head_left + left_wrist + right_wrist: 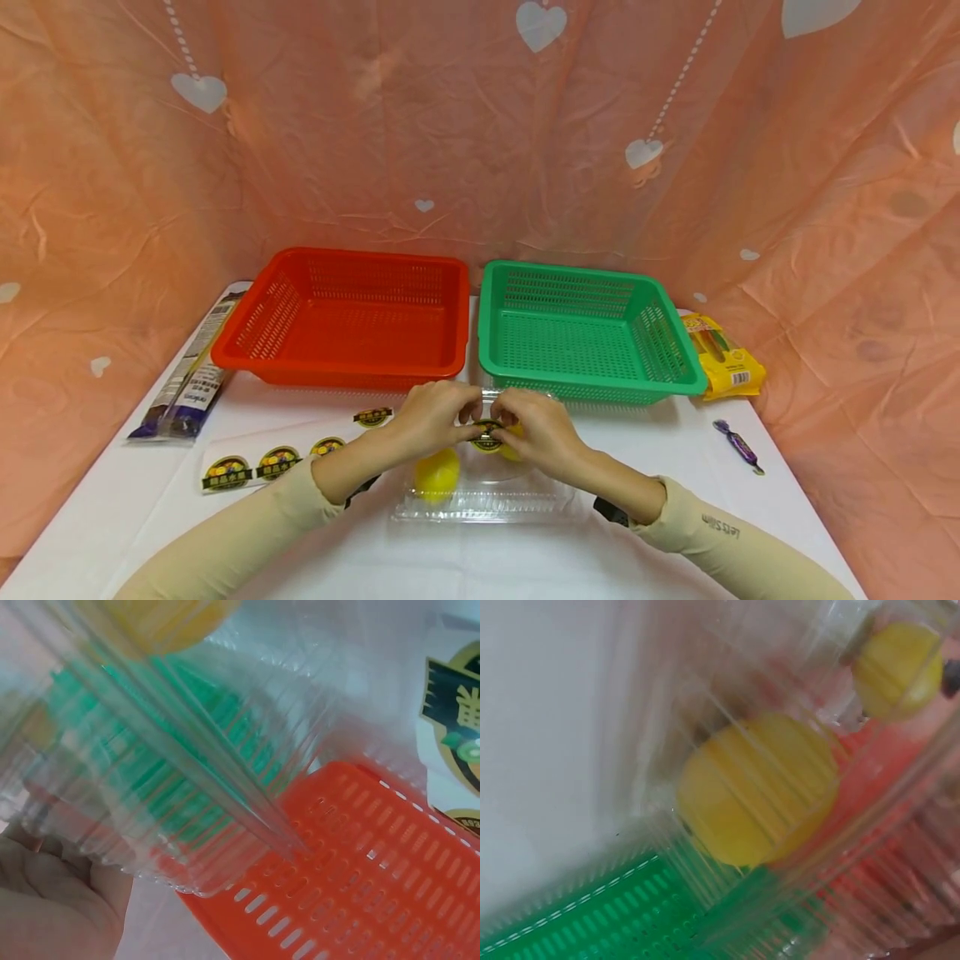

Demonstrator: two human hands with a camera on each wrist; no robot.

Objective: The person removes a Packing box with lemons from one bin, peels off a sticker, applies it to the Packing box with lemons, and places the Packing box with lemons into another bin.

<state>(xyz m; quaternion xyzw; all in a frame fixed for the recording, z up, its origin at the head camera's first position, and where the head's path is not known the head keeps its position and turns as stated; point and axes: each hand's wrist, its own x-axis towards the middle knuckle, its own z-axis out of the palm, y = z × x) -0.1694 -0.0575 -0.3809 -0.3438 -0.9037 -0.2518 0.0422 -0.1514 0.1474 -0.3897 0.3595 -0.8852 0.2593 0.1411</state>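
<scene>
A clear plastic clamshell box (487, 504) stands closed on the white table. Inside it are two round yellow fruits (757, 791), seen through the ribbed wall in the right wrist view. Over the lid, a round black-and-gold sticker (487, 436) lies between the two hands. The left hand (435, 417) pinches its left side with thumb and curled fingers. From the other side the right hand (543, 425) pinches the sticker's right side. Whether the sticker touches the lid is hard to tell. Only the left palm shows, beside the box, in the left wrist view.
Behind the box stand a red basket (345, 367) and a green basket (592, 385). A sheet of stickers (255, 442) lies at the left, near a long purple packet (187, 392). Rightward are a yellow packet (723, 358) and a purple wrapped candy (738, 447).
</scene>
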